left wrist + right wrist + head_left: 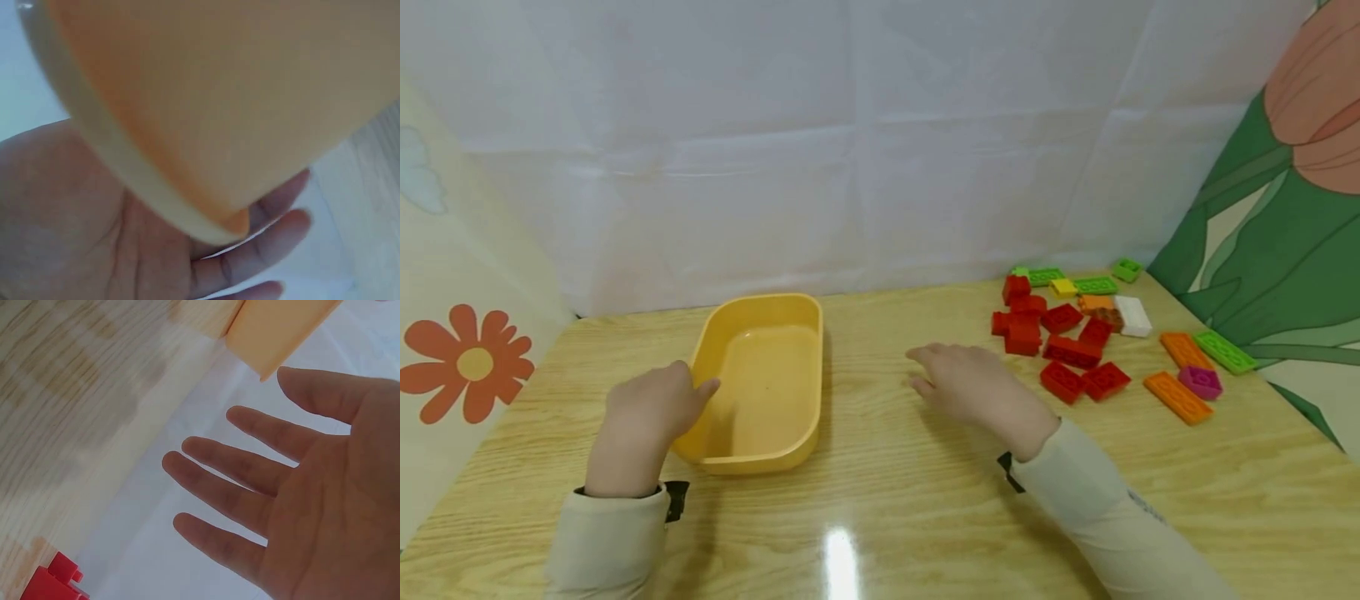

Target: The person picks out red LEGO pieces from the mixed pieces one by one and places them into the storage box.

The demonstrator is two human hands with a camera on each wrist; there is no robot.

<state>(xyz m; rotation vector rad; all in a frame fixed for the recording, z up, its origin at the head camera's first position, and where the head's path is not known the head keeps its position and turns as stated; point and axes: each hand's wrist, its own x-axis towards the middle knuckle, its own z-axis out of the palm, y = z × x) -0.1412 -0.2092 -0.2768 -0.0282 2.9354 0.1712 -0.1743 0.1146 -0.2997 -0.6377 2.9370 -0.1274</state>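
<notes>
A yellow tray [767, 466] stands left of the middle of the wood-grain table. My left hand [651, 408] is at its left side, the thumb reaching over the rim. In the left wrist view, the tray wall [237, 94] covers part of this hand; the visible fingers [250, 253] are loosely extended beyond the rim, and I cannot tell how firmly they touch it. Between the tray and a group of red building bricks [1071, 352], my right hand [973, 387] hovers over the table, holding nothing. Its fingers [219, 487] are spread apart in the right wrist view.
Green bricks [1096, 285], a yellow brick [1063, 287] and a white brick [1132, 316] lie behind the red ones. Orange plates [1177, 397] and a purple brick [1200, 382] sit farther right. A white sheet [850, 167] hangs along the table's back edge.
</notes>
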